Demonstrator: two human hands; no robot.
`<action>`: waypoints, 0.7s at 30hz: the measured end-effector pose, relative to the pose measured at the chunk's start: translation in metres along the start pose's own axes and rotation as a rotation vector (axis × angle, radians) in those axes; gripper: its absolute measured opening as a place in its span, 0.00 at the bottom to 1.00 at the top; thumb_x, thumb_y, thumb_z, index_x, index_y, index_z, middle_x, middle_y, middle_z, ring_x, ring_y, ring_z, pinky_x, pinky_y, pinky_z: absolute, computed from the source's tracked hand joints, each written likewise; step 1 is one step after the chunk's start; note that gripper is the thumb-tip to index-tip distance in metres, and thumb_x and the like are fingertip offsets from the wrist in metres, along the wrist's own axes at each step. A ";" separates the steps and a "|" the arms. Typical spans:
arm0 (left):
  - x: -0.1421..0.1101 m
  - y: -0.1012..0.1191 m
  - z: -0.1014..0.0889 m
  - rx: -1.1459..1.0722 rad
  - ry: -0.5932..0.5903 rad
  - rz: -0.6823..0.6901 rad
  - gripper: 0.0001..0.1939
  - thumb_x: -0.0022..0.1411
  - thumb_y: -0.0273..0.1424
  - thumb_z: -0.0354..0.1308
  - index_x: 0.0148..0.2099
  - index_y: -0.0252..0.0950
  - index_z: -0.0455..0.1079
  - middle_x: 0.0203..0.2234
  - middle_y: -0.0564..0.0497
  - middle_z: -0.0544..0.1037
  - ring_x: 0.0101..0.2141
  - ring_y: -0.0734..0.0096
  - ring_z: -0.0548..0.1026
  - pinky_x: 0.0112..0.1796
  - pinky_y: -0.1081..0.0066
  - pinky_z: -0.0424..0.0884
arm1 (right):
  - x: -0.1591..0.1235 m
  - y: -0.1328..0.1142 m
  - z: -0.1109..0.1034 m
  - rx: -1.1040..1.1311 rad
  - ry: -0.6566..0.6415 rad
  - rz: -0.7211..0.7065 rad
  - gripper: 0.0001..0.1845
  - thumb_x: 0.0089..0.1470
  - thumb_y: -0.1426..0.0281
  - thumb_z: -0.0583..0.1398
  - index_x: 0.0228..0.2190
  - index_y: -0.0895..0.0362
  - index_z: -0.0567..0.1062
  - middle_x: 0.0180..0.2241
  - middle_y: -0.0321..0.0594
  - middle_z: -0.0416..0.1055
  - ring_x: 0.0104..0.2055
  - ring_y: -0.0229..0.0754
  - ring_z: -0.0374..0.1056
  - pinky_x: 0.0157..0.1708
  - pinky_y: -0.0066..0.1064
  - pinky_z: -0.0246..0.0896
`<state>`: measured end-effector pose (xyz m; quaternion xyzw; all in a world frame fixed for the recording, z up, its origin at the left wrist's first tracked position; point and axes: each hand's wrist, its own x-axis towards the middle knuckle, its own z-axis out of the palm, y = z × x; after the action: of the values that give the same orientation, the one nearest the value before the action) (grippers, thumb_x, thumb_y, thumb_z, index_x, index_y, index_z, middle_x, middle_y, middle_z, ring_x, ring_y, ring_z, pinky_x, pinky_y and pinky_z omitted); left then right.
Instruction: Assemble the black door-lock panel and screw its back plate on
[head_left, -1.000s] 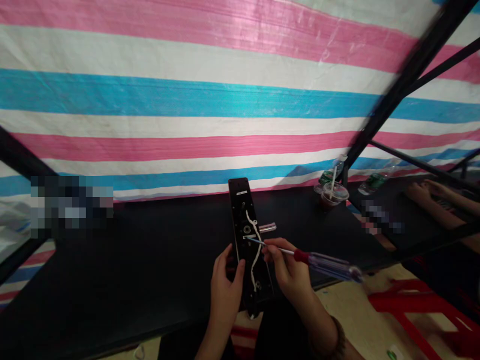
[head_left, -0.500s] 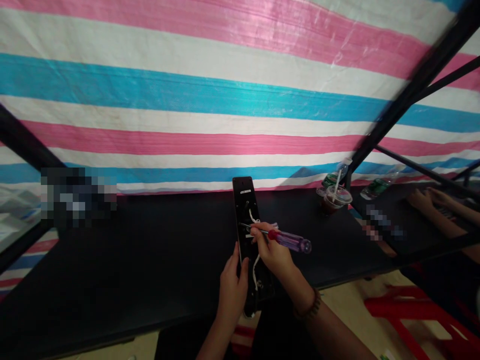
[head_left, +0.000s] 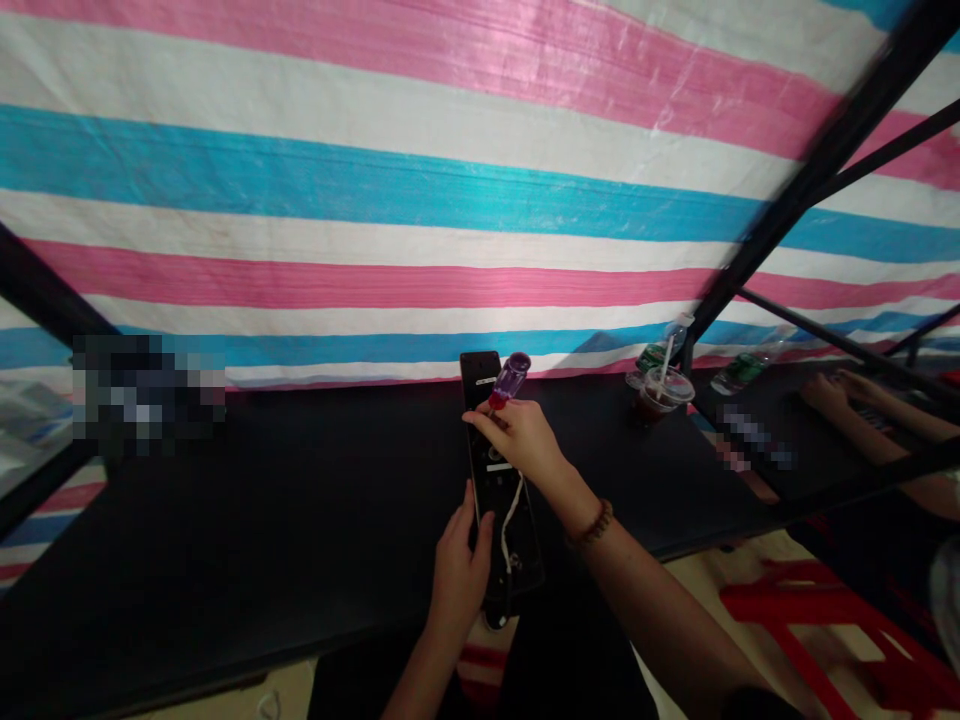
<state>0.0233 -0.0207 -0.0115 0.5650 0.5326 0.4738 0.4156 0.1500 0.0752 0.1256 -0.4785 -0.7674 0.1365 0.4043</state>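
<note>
Can't tell what sits near left end of bench (head_left: 300,500): pixelated. Steadying long left edge of panel (head_left: 491,495) with left hand (head_left: 459,560), about half spread, thumb over the face, fingers along the side; likely to stop sliding or twisting. Lying lengthwise across bench, near end by front edge, far end by back edge, back face up, probably for easy reach. Holding screwdriver (head_left: 512,378) in right hand (head_left: 529,440), fingers closed low near the red collar, over far half of panel, handle angled up and away; looks like a grip for guiding the tip, though hidden by fingers. Running down panel's right side: white wire (head_left: 512,520). Standing by back right corner of bench: cup (head_left: 664,393), with bottle (head_left: 654,358) just behind, probably parked clear of panel.
</note>
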 end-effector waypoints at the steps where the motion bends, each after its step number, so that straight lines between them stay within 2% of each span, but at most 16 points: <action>1: 0.000 0.000 0.000 0.000 -0.002 0.003 0.30 0.67 0.39 0.54 0.68 0.35 0.62 0.58 0.40 0.74 0.60 0.55 0.71 0.59 0.59 0.66 | 0.000 0.001 0.002 0.069 0.033 0.004 0.15 0.60 0.60 0.63 0.27 0.56 0.80 0.28 0.39 0.75 0.26 0.37 0.70 0.29 0.27 0.63; 3: -0.001 0.000 -0.001 0.000 -0.006 0.006 0.30 0.68 0.39 0.53 0.68 0.35 0.61 0.59 0.40 0.74 0.60 0.55 0.70 0.59 0.58 0.66 | -0.003 0.003 0.006 0.216 0.070 0.036 0.11 0.58 0.62 0.64 0.31 0.56 0.80 0.40 0.44 0.76 0.29 0.37 0.71 0.28 0.27 0.65; 5: -0.001 0.001 -0.001 -0.001 -0.014 0.003 0.30 0.68 0.40 0.53 0.69 0.35 0.60 0.59 0.40 0.74 0.61 0.56 0.70 0.59 0.58 0.66 | -0.008 0.004 0.008 0.345 0.044 0.106 0.09 0.57 0.63 0.64 0.32 0.56 0.80 0.44 0.45 0.76 0.28 0.36 0.71 0.26 0.27 0.67; 9: -0.002 0.002 0.000 -0.015 0.004 -0.002 0.29 0.68 0.39 0.54 0.68 0.36 0.62 0.60 0.41 0.73 0.61 0.56 0.69 0.60 0.58 0.65 | -0.012 0.005 0.008 0.460 -0.018 0.217 0.07 0.56 0.65 0.64 0.33 0.56 0.80 0.29 0.38 0.78 0.25 0.39 0.74 0.27 0.28 0.70; 15: 0.001 -0.001 -0.001 -0.019 0.022 -0.034 0.31 0.64 0.42 0.57 0.66 0.35 0.65 0.59 0.41 0.74 0.61 0.54 0.70 0.60 0.59 0.66 | -0.003 -0.003 0.007 0.214 0.039 0.195 0.11 0.54 0.63 0.67 0.25 0.56 0.78 0.21 0.36 0.74 0.24 0.41 0.75 0.28 0.29 0.70; 18: 0.003 -0.004 -0.002 -0.004 0.024 -0.040 0.32 0.63 0.43 0.58 0.65 0.35 0.65 0.58 0.42 0.75 0.60 0.54 0.71 0.59 0.59 0.67 | -0.003 -0.007 0.009 0.358 0.001 0.190 0.10 0.58 0.62 0.63 0.31 0.56 0.76 0.22 0.34 0.74 0.24 0.40 0.76 0.26 0.27 0.71; 21: 0.002 -0.004 -0.002 -0.008 0.022 -0.025 0.32 0.63 0.44 0.57 0.65 0.35 0.65 0.58 0.42 0.75 0.60 0.54 0.71 0.59 0.59 0.67 | -0.008 -0.007 0.012 0.511 -0.069 0.165 0.09 0.60 0.63 0.59 0.35 0.56 0.75 0.27 0.36 0.76 0.29 0.41 0.79 0.31 0.28 0.75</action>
<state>0.0208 -0.0180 -0.0146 0.5513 0.5423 0.4770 0.4178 0.1382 0.0672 0.1188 -0.4169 -0.6799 0.3742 0.4732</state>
